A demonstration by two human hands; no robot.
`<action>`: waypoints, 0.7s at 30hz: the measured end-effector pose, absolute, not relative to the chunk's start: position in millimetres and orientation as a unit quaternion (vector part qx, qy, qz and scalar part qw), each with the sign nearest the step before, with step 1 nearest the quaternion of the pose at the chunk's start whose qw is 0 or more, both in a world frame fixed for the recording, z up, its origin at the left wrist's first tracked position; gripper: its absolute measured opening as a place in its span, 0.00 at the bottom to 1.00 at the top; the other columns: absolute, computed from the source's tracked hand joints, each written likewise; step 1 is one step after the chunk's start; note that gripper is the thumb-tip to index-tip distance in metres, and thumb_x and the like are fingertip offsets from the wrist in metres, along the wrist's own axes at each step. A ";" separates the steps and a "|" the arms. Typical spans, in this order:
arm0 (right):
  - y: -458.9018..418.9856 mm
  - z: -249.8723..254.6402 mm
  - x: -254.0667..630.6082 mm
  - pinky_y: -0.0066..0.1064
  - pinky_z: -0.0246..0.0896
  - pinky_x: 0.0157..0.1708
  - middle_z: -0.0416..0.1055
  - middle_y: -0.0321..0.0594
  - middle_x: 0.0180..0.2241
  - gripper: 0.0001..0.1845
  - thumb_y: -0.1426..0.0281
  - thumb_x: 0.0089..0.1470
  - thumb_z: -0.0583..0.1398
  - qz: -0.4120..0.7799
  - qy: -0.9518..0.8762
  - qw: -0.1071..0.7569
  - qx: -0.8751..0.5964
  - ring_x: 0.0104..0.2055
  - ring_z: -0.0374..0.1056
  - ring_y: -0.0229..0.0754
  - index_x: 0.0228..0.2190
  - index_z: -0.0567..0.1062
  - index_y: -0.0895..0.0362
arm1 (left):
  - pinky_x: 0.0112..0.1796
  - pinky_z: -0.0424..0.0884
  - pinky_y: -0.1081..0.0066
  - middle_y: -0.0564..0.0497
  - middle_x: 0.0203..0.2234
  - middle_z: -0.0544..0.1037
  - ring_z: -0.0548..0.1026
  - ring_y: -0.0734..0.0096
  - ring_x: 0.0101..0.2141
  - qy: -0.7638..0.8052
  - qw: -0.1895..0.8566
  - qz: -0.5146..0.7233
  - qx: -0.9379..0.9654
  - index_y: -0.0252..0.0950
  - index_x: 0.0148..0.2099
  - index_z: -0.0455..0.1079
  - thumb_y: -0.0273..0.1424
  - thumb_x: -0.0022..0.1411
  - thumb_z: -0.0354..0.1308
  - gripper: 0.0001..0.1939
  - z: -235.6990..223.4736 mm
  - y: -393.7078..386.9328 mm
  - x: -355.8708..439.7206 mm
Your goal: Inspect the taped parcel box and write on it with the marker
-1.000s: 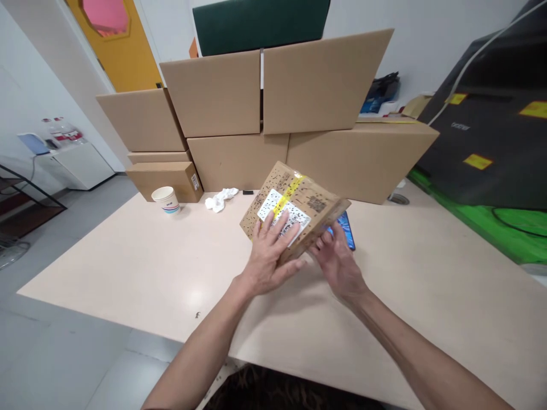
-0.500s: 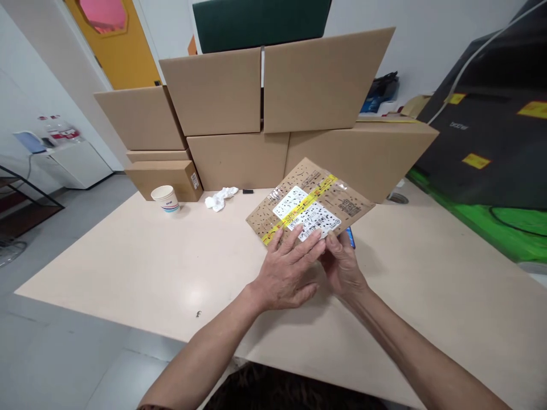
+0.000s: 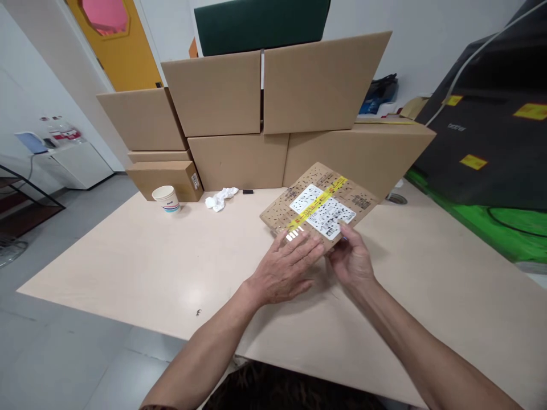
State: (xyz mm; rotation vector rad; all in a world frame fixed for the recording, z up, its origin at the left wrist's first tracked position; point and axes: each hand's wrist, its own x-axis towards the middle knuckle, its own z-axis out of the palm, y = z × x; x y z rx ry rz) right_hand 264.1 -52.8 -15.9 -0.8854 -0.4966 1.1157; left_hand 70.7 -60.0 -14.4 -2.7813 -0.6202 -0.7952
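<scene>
A small brown cardboard parcel (image 3: 320, 202) with black print, a white label and a strip of yellow tape lies nearly flat over the middle of the pale table (image 3: 128, 262). My left hand (image 3: 284, 267) rests flat on its near corner, fingers stretched out on top. My right hand (image 3: 352, 259) grips the parcel's near right edge, fingers curled under it. A blue object that lay under the parcel is hidden by it.
Large plain cardboard boxes (image 3: 265, 114) are stacked along the table's far edge. A paper cup (image 3: 166, 199), a crumpled white tissue (image 3: 221, 199) and a small flat box (image 3: 164, 179) sit at the far left. A black machine (image 3: 491, 131) stands at the right.
The parcel has been turned from tilted on edge to nearly flat and shifted right. My left hand slid from the label to the near corner. The blue object has gone out of sight.
</scene>
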 end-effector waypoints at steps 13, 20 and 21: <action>-49.5 -4.2 278.9 0.53 0.76 0.47 0.83 0.36 0.42 0.18 0.55 0.47 0.70 0.565 -0.256 0.673 -0.402 0.48 0.78 0.56 0.40 0.80 0.48 | 0.68 0.48 0.37 0.36 0.76 0.41 0.42 0.40 0.74 -0.450 -0.235 -0.512 -0.693 0.44 0.77 0.34 0.55 0.66 0.56 0.50 -10.2 -48.7 56.7; -51.2 -8.0 284.9 0.57 0.75 0.45 0.81 0.42 0.33 0.23 0.42 0.51 0.64 0.633 -0.294 0.595 -0.400 0.47 0.78 0.59 0.36 0.80 0.48 | 0.63 0.63 0.43 0.36 0.67 0.65 0.67 0.44 0.64 -0.420 -0.402 -0.545 -0.604 0.40 0.74 0.50 0.55 0.66 0.56 0.43 2.8 -46.6 52.8; -52.4 -7.5 283.3 0.58 0.75 0.45 0.81 0.42 0.35 0.24 0.43 0.51 0.64 0.633 -0.294 0.594 -0.399 0.48 0.78 0.60 0.38 0.80 0.48 | 0.63 0.64 0.43 0.37 0.68 0.64 0.67 0.44 0.64 -0.421 -0.397 -0.547 -0.605 0.41 0.73 0.52 0.55 0.66 0.56 0.41 3.2 -46.2 52.4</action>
